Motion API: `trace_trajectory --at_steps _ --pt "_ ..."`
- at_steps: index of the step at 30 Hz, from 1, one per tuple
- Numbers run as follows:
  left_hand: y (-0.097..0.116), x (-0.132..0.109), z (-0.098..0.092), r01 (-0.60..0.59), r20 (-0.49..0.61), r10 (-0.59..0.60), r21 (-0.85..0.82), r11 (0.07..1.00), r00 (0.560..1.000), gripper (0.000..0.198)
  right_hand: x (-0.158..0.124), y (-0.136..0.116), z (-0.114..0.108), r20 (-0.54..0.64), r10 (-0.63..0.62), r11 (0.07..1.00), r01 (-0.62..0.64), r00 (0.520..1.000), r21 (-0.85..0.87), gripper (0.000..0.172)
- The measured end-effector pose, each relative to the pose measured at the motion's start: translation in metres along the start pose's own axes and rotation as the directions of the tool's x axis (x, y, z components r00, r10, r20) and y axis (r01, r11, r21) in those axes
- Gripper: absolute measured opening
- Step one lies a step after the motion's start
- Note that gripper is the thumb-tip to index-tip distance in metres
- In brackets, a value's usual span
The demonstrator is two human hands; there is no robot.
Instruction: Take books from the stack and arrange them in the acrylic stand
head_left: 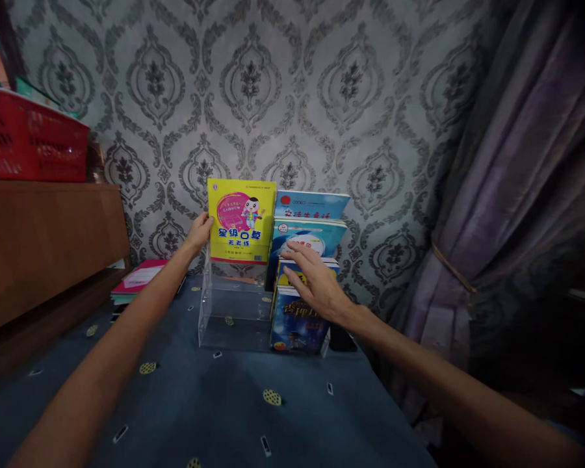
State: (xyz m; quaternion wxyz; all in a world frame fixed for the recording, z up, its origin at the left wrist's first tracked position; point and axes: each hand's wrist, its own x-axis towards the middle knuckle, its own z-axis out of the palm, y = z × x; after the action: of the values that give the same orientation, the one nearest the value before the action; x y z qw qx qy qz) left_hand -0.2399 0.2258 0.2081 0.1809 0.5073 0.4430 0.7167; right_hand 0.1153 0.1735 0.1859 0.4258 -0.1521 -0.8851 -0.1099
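A yellow workbook with a cartoon child on its cover stands upright at the back left of a clear acrylic tiered rack. My left hand is closed at the workbook's left edge, the fingertips partly hidden. On the rack's right side, books rise in steps: a dark blue book in front, light blue books behind. My right hand hovers before or touches the middle of these books, fingers stretched out and apart, holding nothing; it covers part of their covers.
A blue patterned cloth covers the surface under the rack. Left stand a pile of books and a wooden cabinet bearing a red basket. Patterned wallpaper is behind; a tied curtain hangs right. A dark object lies beside the rack.
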Motion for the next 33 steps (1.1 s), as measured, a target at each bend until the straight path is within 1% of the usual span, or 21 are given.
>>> trace_trajectory --at_steps 6,16,21,26,33 --pt "0.004 -0.004 -0.001 0.006 0.026 -0.006 -0.011 1.0 1.0 0.022 -0.006 -0.005 0.006 0.022 0.012 1.0 -0.012 1.0 0.024 0.029" --pt "0.007 -0.011 0.0 -0.006 0.038 0.008 -0.036 0.999 0.999 0.022 -0.014 -0.011 0.015 0.068 0.034 0.994 -0.041 0.997 0.097 0.03" --pt "0.007 -0.012 -0.001 -0.01 0.042 0.012 -0.04 0.999 0.999 0.022 -0.015 -0.014 0.018 0.078 0.048 0.991 -0.057 0.996 0.12 0.031" --pt "0.007 -0.011 -0.002 -0.01 0.053 0.012 -0.029 1.0 0.999 0.027 -0.015 -0.017 0.021 0.085 0.058 0.991 -0.068 0.995 0.118 0.031" --pt "0.007 -0.012 -0.003 -0.007 0.061 0.007 -0.013 1.0 0.998 0.03 -0.019 -0.021 0.029 0.104 0.06 0.988 -0.074 0.993 0.137 0.03"
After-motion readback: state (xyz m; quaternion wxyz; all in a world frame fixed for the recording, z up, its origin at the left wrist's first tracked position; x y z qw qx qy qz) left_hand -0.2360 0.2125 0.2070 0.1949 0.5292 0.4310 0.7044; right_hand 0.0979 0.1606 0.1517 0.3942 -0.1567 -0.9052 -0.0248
